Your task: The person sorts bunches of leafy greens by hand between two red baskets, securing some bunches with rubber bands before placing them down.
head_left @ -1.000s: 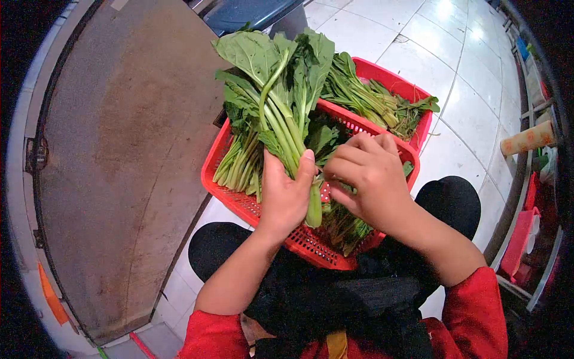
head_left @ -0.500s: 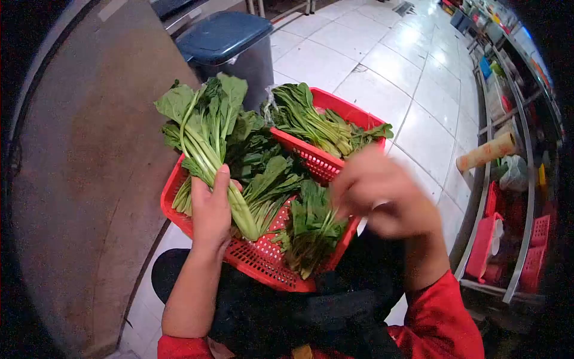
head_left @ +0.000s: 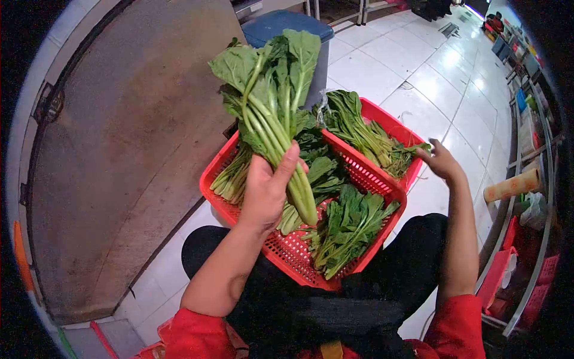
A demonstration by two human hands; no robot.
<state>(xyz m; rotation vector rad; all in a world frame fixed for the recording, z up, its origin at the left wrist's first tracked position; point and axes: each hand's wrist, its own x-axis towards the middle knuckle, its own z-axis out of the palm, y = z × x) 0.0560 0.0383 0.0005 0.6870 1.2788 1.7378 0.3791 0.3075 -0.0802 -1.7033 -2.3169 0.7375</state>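
Observation:
My left hand [head_left: 272,188] is closed around the pale lower stems of a bunch of leafy greens [head_left: 269,113], held up with its broad leaves pointing away from me. Below it, a red perforated basket [head_left: 287,254] at my lap holds more greens, among them a loose bunch [head_left: 353,230] on its right side. Reaching out to the right, my right hand [head_left: 443,163] is at the near right corner of a second red basket [head_left: 391,122], fingers slightly apart beside a leaf tip. Stemmy greens [head_left: 365,134] and thin root ends lie in that basket.
A grey bin with a blue lid [head_left: 287,27] stands beyond the baskets. To my left is a large brown board [head_left: 119,149]. Along the right runs a metal shelf [head_left: 541,239] with a roll [head_left: 511,184] and red plastic containers. White floor tiles [head_left: 382,57] stretch ahead.
My right hand has gone from above the near basket out to the far basket's right corner. The bunch in my left hand is raised slightly. The view has shifted left.

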